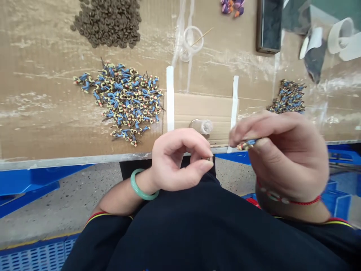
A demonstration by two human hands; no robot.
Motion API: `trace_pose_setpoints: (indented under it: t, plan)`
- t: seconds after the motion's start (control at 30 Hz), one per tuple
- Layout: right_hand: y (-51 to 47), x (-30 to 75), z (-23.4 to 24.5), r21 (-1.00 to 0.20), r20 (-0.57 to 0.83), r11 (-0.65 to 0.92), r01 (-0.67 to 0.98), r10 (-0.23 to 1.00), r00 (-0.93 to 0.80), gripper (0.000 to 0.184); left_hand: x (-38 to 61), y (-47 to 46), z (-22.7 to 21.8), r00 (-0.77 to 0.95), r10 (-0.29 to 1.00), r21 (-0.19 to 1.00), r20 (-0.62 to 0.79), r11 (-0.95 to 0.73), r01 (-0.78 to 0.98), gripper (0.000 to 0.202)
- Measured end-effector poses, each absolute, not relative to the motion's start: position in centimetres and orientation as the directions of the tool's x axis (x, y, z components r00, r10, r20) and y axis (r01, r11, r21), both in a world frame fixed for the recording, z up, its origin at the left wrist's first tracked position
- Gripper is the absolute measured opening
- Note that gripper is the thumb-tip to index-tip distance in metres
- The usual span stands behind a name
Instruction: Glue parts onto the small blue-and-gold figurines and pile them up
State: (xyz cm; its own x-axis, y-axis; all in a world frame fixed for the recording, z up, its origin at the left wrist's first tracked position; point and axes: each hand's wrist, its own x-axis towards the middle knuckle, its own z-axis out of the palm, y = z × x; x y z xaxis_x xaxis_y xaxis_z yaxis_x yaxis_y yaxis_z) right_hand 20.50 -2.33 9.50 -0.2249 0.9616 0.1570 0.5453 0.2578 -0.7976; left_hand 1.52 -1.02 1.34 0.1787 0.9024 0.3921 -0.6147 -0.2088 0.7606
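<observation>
Work is happening at the near edge of the desk point(36, 128), where a seated-looking person is holding one small part in each hand. The left hand point(180, 160) is pinching a tiny brownish piece point(209, 159) between thumb and forefinger; the fingertips are hiding so much of it that I am not telling whether it is a disc. The right hand point(284, 150) is gripping a little blue-and-yellow figure point(249, 143) between thumb and fingers, just past the desk's edge and apart from the left one. To my eye the step in hand is handling the parts singly, and the next move is calling for a steady, light pinch and a clear view of both pieces. Beyond the hands, a loose heap of similar figures point(128, 101) is lying to the left, with a mound of brown discs point(109, 22) sitting farther back. A second, smaller pile point(289, 96) is resting on the right, its front being covered by the right hand. A clear container point(205, 127) is standing or lying between two white tape strips point(170, 99), close behind the left hand, and is probably the nearest thing to knock. Farther off, a clear ring point(193, 28), a dark box point(269, 24) and some purple-and-orange bits point(232, 6) are lying well out of the way.
</observation>
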Motion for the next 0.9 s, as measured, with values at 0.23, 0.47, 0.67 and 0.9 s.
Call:
trace_pose_setpoints:
  t: [0.23,0.47,0.67,0.9]
  plan:
    - [-3.4,19.5,8.1,-0.917,0.358,0.381,0.115,0.915,-0.185,0.02,2.3,-2.0,4.0,0.117,0.891,0.769,0.44,-0.306,-0.561,0.016]
    - [-5.5,20.4,8.2,-0.832,0.481,0.499,0.243,0.867,-0.134,0.025,3.7,-2.9,5.4,0.036,0.834,0.749,0.55,-0.475,-0.462,0.018]
    - [-6.9,20.8,10.1,-0.736,0.543,0.574,0.357,0.817,-0.195,0.033,4.0,-3.4,6.1,0.058,0.789,0.739,0.611,-0.543,-0.4,0.02]
    - [-6.3,22.2,10.7,-0.622,0.596,0.715,0.318,0.696,-0.4,0.051,4.2,-3.8,6.3,0.069,0.744,0.695,0.665,-0.583,-0.42,0.022]
